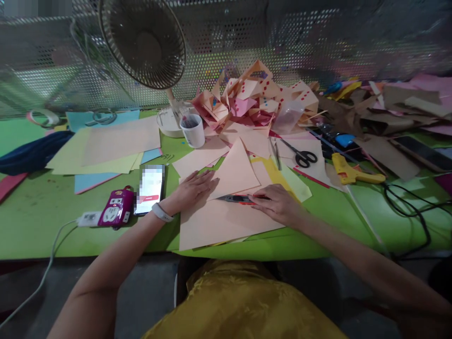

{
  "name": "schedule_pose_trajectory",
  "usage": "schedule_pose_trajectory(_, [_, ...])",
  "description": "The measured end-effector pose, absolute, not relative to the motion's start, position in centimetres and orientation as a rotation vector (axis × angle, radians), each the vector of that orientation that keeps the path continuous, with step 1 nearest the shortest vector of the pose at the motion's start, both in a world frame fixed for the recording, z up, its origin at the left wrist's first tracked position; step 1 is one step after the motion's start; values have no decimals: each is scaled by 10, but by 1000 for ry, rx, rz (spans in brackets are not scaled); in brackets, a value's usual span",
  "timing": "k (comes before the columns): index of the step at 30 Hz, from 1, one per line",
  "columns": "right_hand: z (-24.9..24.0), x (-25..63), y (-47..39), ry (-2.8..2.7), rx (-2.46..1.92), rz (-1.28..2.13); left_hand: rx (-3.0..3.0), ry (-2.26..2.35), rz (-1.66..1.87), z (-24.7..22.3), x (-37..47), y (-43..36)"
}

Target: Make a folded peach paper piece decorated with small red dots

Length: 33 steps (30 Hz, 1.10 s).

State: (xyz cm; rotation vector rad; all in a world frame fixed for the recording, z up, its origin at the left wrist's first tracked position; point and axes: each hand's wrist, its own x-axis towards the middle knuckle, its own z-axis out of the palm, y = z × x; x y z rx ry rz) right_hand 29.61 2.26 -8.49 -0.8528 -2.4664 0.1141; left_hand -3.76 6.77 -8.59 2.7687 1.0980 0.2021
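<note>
Watching from my distance, I take the peach sheet (pixel 212 228) as centre of the clock, twelve being the far side. The left hand (pixel 194 189) is at ten, its fingers flat and extended upon the sheet. At three, the fingers of the right hand (pixel 280 203) are gripping a cutter (pixel 238 198), which lies along the lower edge of a peach triangle (pixel 236 169). As I judge, the work is only partly done: the triangle has its shape, but I cannot tell if it is separate; the wide part below looks uncut. The green surface (pixel 28 230) carries a phone (pixel 151 188) toward nine, a mug (pixel 194 134) at eleven, scissors (pixel 305 157) at two and paper scraps (pixel 243 96) just past twelve. Farther, I see a fan (pixel 143 44) at eleven and a perforated wall (pixel 219 42).
</note>
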Motion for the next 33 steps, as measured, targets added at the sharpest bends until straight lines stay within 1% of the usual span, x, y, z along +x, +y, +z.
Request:
schedule_pose_trajectory(15, [-80, 274, 24, -2520, -783, 48, 2729, 1107, 195, -81, -36, 67])
schedule_pose_trajectory(21, [-78, 266, 28, -2527, -691, -1, 2724, 1137, 194, -87, -35, 68])
schedule_pose_trajectory(27, [-84, 256, 28, -2586, -593, 32, 2733, 1121, 190, -86, -36, 69])
schedule_pose_trajectory(31, [-76, 260, 20, -2664, -416, -73, 2755, 1098, 207, -86, -38, 69])
schedule_pose_trajectory(33, [-69, 272, 18, -2625, -482, -125, 2778, 1094, 242, -88, -39, 69])
